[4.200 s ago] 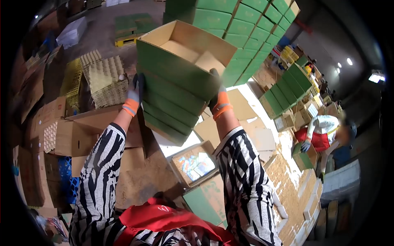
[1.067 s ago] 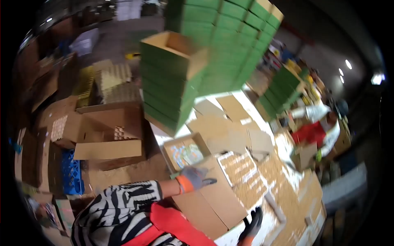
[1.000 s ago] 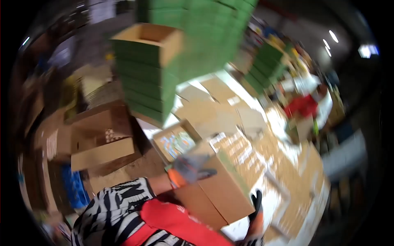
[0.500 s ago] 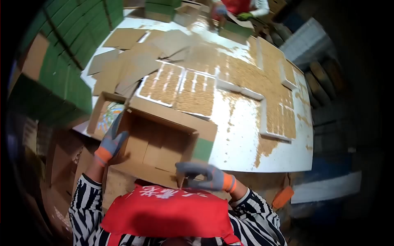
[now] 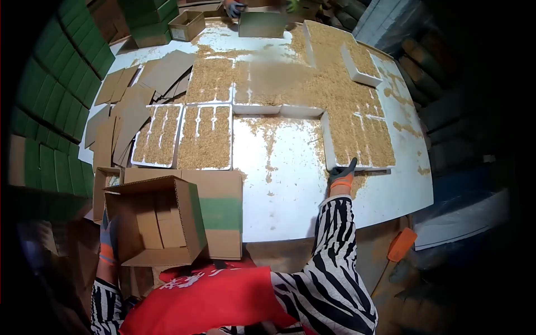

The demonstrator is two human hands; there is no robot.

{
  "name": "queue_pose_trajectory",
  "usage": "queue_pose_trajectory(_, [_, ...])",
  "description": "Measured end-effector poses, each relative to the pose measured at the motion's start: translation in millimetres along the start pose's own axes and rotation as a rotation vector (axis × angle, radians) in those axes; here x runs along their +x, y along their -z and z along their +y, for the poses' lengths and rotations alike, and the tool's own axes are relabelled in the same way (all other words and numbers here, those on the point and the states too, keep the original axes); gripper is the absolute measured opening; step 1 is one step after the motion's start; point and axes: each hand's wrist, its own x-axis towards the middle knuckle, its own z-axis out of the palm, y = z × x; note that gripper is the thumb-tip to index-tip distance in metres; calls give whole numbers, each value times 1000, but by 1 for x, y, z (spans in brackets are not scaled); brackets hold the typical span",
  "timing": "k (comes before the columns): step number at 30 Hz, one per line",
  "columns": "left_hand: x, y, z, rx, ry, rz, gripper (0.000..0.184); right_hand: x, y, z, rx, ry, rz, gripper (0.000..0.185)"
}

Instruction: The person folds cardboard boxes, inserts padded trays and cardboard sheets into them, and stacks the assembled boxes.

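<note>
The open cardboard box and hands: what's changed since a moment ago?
The cardboard box has shifted left; the right hand has left its near right corner, reaching right to a white tray. The left hand stays at the box's left side; the trays haven't moved.

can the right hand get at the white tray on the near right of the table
Most likely yes: the right hand is at the near edge of the white tray, nothing shows in between, and the open box sits off to the left.

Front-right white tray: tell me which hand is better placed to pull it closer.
Right, most likely: the right hand is at the white tray's near edge, while the left hand is beside the open cardboard box.
</note>
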Motion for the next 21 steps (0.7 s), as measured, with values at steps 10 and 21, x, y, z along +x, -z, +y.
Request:
queue_pose_trajectory(10, [37, 52, -74, -171, 291, 84, 44, -12, -8, -7, 101, 234, -8, 47])
queue_pose_trajectory(21, [45, -1, -47, 356, 19, 154, 66, -271, -10, -9, -103, -72, -652, 52])
